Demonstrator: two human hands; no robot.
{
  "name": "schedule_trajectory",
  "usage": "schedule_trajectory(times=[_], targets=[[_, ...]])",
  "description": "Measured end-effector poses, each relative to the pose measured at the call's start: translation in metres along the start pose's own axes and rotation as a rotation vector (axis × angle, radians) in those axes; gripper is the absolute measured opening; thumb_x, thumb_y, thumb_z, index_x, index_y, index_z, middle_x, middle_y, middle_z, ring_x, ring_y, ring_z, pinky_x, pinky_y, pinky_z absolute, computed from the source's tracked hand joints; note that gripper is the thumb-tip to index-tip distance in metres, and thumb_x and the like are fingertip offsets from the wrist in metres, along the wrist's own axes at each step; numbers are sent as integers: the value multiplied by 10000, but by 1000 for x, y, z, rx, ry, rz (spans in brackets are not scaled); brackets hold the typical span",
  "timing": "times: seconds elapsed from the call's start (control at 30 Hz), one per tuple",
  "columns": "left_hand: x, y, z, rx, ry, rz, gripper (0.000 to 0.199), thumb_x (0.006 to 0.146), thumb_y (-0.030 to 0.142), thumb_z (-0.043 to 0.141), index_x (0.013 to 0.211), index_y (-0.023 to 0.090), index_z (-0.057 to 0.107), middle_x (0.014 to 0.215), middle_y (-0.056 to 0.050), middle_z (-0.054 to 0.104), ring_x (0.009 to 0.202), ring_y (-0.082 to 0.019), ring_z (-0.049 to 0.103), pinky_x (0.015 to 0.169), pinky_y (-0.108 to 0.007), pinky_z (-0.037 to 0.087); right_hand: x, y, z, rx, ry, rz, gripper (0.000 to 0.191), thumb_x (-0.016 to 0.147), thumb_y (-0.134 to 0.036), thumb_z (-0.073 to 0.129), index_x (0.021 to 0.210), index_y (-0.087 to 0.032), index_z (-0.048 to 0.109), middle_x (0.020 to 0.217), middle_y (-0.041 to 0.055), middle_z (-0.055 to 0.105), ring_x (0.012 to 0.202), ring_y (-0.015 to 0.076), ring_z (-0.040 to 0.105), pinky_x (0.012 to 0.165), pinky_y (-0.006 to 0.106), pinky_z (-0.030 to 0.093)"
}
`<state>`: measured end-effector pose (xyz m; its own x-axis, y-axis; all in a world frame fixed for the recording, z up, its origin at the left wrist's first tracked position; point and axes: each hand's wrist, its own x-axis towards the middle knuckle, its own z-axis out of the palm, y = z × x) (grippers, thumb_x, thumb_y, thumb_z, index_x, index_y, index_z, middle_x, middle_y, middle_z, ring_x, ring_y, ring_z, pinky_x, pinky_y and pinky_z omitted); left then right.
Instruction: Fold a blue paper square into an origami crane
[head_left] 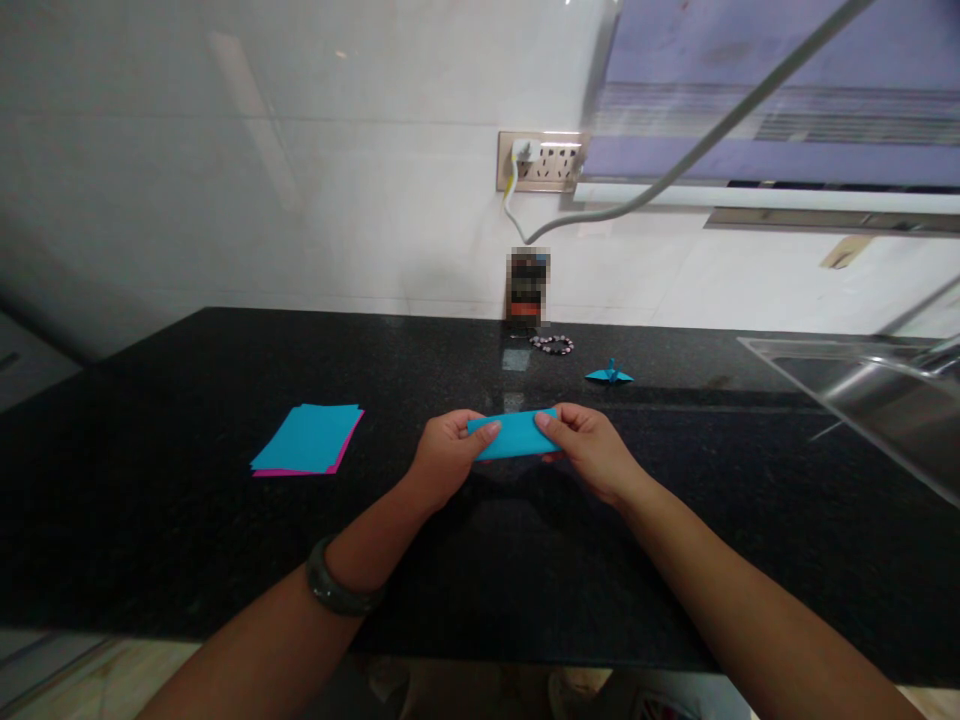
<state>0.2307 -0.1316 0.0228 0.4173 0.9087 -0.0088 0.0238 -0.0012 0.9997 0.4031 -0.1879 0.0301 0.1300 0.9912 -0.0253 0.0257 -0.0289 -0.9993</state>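
Observation:
A blue sheet of paper (514,436), folded into a long rectangle, is held up between my hands over the dark counter. My left hand (448,455) pinches its left end, with the thumb on the front face and the fingers behind. At the other end my right hand (589,447) grips it the same way, thumb on top. Most of the fingers behind the paper are hidden. To the left lies a stack of blue and pink paper sheets (309,438). A small folded blue paper crane (611,374) sits beyond my right hand.
A phone-like object (527,285), blurred out, leans against the wall, with a beaded bracelet (553,345) beside it. A steel sink (892,400) is set into the counter (187,560) at the right. A grey cable (660,185) hangs near the wall socket (541,162).

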Motion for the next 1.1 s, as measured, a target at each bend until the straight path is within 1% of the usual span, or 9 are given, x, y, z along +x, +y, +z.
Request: schedule_trajectory(times=[0.23,0.43,0.77,1.1], targets=[[0,0,0,15,-1,8,251,672,369,618,726,128,572,537,13,558,489,-106,509,469,-218,383,0,0,0,-12,-5,-13,290,706,-454,574,665,-175,508,584,-26,484,506,92,451,475,220,394],[0,0,0,18,1,16,254,669,372,620,727,129,574,537,12,560,491,-111,515,473,-224,394,1,1,0,-34,5,-17,305,695,-471,576,657,-177,504,579,-26,489,504,96,455,480,225,403],[0,0,-1,44,4,9,248,676,366,616,730,127,576,540,9,564,494,-108,510,473,-219,388,0,2,-1,-3,-3,-12,269,698,-429,587,649,-176,511,578,-30,475,509,93,448,478,220,390],[0,0,0,40,-3,11,245,691,358,605,746,122,570,556,5,558,509,-111,514,486,-224,398,0,0,0,9,7,-8,276,683,-432,595,636,-173,511,564,-30,475,497,91,445,467,219,385]])
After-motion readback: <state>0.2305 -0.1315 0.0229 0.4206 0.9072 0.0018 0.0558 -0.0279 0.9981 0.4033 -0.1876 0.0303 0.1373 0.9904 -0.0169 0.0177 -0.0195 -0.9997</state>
